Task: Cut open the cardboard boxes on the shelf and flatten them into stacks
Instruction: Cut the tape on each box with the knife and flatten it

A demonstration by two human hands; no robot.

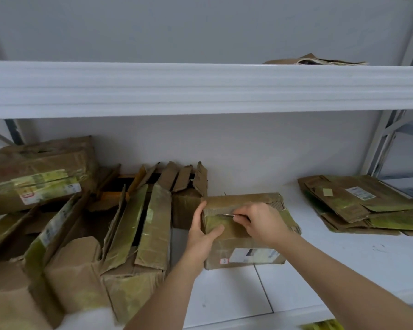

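Cardboard here looks light, worn and soft at the edges. On the white shelf (320, 270) our box (246, 236) sits mid-shelf; our left hand (202, 231) grips its left corner, our right hand (258, 222) pinches a thin blade (225, 215) at the taped seam.

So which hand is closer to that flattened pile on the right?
Right. The right hand holds a thin blade on the box, on the flattened pile's side; the left hand grips the box's far end.
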